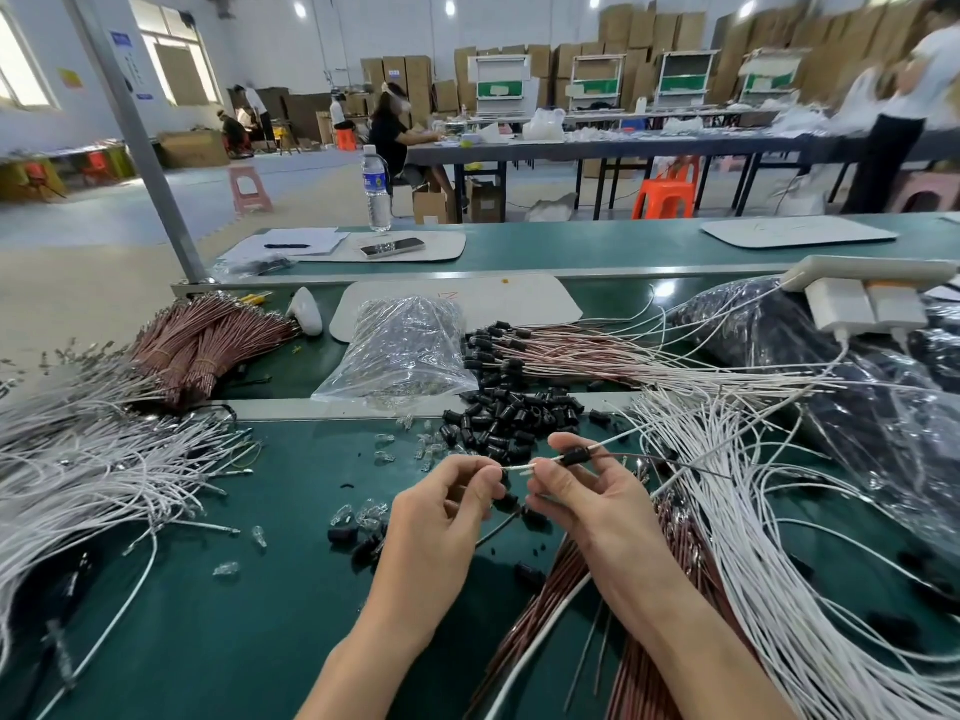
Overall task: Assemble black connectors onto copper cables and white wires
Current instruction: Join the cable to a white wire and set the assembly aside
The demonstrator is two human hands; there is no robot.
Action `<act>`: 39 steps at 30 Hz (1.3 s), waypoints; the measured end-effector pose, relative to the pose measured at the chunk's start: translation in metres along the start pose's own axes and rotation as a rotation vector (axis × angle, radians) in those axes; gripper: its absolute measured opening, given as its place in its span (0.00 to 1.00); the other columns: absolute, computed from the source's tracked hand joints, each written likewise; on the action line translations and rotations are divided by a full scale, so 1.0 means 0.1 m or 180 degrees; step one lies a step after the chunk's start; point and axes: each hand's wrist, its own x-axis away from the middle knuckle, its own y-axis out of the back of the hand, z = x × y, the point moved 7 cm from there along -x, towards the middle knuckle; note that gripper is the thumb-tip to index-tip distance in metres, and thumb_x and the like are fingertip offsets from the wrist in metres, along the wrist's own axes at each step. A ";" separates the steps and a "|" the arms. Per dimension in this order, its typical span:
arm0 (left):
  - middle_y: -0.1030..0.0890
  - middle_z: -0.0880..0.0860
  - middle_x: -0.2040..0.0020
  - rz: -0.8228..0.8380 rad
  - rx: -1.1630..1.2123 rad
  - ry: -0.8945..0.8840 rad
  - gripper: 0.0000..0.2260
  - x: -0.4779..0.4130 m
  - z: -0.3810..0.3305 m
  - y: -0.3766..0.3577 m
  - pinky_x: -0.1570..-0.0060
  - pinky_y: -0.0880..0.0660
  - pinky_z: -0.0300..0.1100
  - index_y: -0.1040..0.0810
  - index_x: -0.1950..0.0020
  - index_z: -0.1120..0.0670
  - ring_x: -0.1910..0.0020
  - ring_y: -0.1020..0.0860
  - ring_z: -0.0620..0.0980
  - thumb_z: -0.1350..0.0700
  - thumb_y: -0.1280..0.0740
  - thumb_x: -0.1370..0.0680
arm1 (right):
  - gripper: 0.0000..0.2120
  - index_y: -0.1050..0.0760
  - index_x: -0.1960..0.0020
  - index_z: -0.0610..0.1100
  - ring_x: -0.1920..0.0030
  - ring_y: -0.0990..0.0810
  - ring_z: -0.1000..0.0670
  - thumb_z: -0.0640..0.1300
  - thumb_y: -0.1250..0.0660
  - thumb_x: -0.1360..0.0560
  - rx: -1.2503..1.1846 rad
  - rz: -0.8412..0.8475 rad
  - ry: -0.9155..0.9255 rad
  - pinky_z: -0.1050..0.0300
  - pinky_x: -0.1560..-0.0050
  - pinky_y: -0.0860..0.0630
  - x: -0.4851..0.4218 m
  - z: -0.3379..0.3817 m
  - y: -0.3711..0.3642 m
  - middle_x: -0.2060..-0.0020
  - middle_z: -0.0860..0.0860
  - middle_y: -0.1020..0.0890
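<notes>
Two hands meet over the green bench. I note the left hand with thumb and forefinger pinched on the free end of a white wire. The right hand has its fingers curled round a black connector sitting on that same wire, thumb tip pressed to the wire just left of it. A dark cable runs out rightward from the connector. Copper cables lie beneath the right wrist. Clear bulbs are scattered left of the left fingers. Just beyond the fingertips I log a loose connector heap. Further out lie finished assemblies and a bulb bag. A water bottle stands farthest back.
</notes>
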 end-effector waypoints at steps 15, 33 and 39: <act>0.14 0.50 0.56 0.0338 0.0677 0.0542 0.05 -0.02 0.05 -0.08 0.60 0.22 0.36 0.16 0.50 0.47 0.61 0.18 0.45 0.55 0.31 0.19 | 0.15 0.20 0.43 0.43 0.51 0.13 0.43 0.41 0.25 0.29 0.0440 0.0125 0.0110 0.59 0.51 0.17 0.06 0.03 -0.10 0.55 0.41 0.13; 0.14 0.48 0.55 0.0529 0.0666 0.0756 0.04 -0.04 0.13 -0.10 0.59 0.21 0.37 0.17 0.49 0.50 0.60 0.17 0.45 0.53 0.32 0.19 | 0.17 0.15 0.44 0.52 0.49 0.13 0.44 0.41 0.24 0.32 0.0433 0.0192 0.0027 0.60 0.49 0.18 0.06 0.00 -0.11 0.52 0.42 0.13; 0.14 0.50 0.56 0.0555 0.0721 0.0862 0.04 -0.06 0.16 -0.10 0.61 0.22 0.36 0.18 0.48 0.53 0.62 0.18 0.44 0.55 0.32 0.19 | 0.24 0.20 0.36 0.51 0.49 0.13 0.46 0.42 0.24 0.32 0.0558 0.0198 0.0053 0.62 0.51 0.19 0.03 0.00 -0.10 0.52 0.44 0.12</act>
